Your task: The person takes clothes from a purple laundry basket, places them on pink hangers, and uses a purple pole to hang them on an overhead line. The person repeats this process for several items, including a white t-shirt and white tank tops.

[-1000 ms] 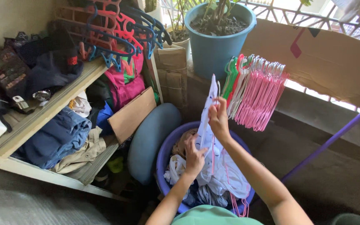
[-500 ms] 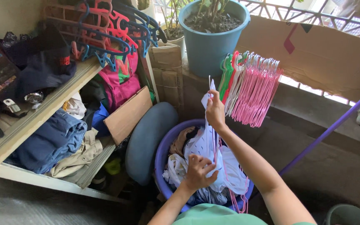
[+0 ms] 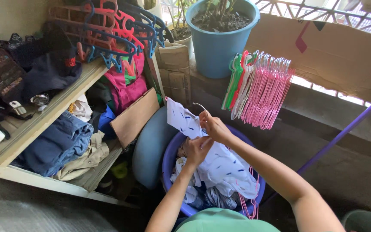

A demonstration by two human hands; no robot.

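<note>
My right hand (image 3: pixel 213 126) grips the top of a white garment with small blue marks (image 3: pixel 220 165), where a thin hanger hook (image 3: pixel 200 105) sticks out. My left hand (image 3: pixel 196 150) holds the same garment just below. The cloth drapes down into a purple basin (image 3: pixel 168 161) full of laundry. A pink hanger (image 3: pixel 247 204) hangs at the basin's right rim.
A bunch of pink, white and green hangers (image 3: pixel 258 88) hangs on the wall ledge. A blue plant pot (image 3: pixel 220 36) stands above. A wooden shelf (image 3: pixel 44 120) at left holds folded jeans, dark clothes and coloured hangers (image 3: pixel 112 32). A purple pole (image 3: pixel 340 133) leans at right. A blue lid (image 3: pixel 149 148) rests beside the basin.
My right hand came down from up high to just above the basin. My left hand rose to meet it on the garment's top. The garment is now bunched lower.
</note>
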